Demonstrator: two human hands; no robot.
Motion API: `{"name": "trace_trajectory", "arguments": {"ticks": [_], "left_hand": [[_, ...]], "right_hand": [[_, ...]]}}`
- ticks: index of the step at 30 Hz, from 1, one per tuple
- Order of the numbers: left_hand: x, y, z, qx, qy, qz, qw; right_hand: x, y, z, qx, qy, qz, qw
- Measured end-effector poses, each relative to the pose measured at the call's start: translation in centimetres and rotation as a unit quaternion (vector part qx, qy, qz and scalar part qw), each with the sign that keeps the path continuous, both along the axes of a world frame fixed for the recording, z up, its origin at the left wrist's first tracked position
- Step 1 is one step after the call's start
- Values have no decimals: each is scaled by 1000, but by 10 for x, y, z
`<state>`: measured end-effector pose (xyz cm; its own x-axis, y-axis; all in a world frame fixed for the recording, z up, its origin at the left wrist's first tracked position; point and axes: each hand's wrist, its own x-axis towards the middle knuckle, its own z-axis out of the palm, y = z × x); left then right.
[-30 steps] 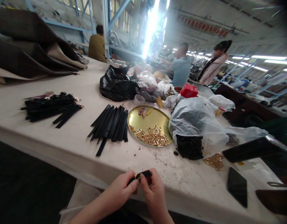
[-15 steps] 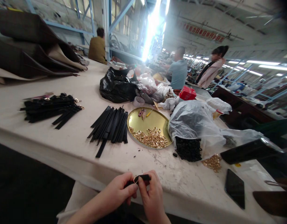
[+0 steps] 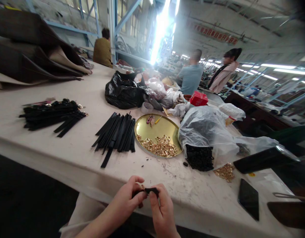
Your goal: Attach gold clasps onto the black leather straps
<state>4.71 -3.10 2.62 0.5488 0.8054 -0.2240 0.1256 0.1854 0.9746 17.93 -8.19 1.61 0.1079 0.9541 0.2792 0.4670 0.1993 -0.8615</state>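
Black strap (image 3: 152,190), a short length visible, held in 2 hands over the near edge of the table (image 3: 75,155). The right hand (image 3: 163,202) pinches its end narrowly between thumb and fingers; the left hand (image 3: 129,196) is closed on its other side, next to a small gold-toned metal piece (image 3: 142,187). Whether the strap passes through the metal or only meets it cannot be told. Good handling here probably means keeping the strap flat and untwisted, the metal square to it, and the 2 thumbs close to where they meet; a slack pinch could let the metal tilt or slide. Ahead of the hands, a fan of black straps (image 3: 115,134) lies just beside a round brass-coloured tray (image 3: 164,127), whose near part bears heaped gold-toned buckles (image 3: 162,146), apparently within easy reach. Right of the tray, a clear plastic bag (image 3: 204,120) shows small black pieces (image 3: 199,158) at its mouth; farther left lies another bundle of black straps (image 3: 50,115), with gold-toned metal at some ends.
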Motion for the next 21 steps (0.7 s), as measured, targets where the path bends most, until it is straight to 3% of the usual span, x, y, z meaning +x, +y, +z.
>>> {"name": "trace_trajectory", "arguments": {"ticks": [3,5,7,9,13,16,21], "left_hand": [[0,0,0,60,39,-45,996],[1,1,-3,73,72,-58,993],[2,5,-9,58,96,-44,993],[5,7,-14,37,107,-35,993],[12,8,-17,35,103,-48,993],[14,8,-15,37,101,-62,992],[14,9,-10,36,104,-63,992]], "right_hand": [[9,-1,-3,-14,-25,5,1000],[28,4,-6,-22,-51,-25,998],[61,13,-10,-36,-114,-110,987],[99,26,-12,-56,-209,-203,955],[156,52,-14,-53,-272,-252,927],[165,63,-17,-48,-281,-258,923],[154,67,-18,-40,-243,-233,941]]}}
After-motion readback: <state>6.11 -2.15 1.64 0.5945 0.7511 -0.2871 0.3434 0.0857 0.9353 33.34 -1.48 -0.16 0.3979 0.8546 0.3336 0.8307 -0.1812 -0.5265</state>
